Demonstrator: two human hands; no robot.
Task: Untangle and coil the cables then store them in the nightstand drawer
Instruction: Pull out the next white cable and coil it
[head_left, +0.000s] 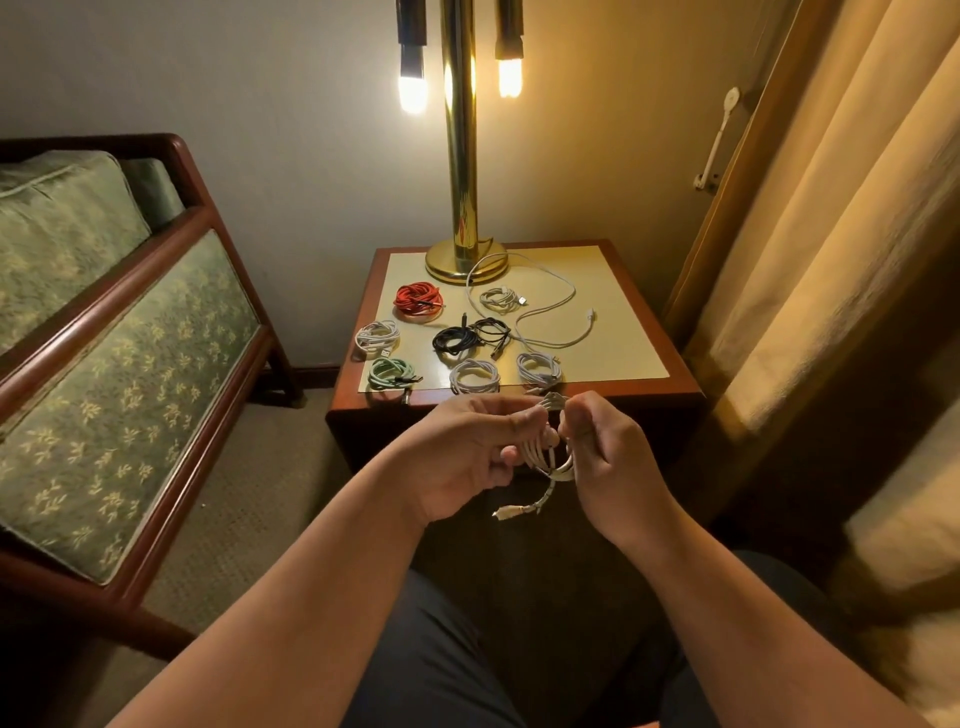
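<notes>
Both hands hold a coiled white cable (549, 457) in front of the nightstand (644, 387). My left hand (467, 457) grips the coil's left side; my right hand (605, 441) pinches its top right. The cable's plug end dangles below. On the nightstand top lie several coiled cables: a red one (418, 300), a black one (457, 339), a green one (390, 373), white ones (377, 335) (474, 375) (539, 368) (500, 300). A long white cable (558, 306) lies loose and uncoiled. No drawer shows.
A brass lamp (462, 156) with two lit bulbs stands at the back of the nightstand. A green upholstered wooden seat (119, 364) stands to the left, curtains (841, 234) hang to the right. My dark-trousered lap fills the bottom.
</notes>
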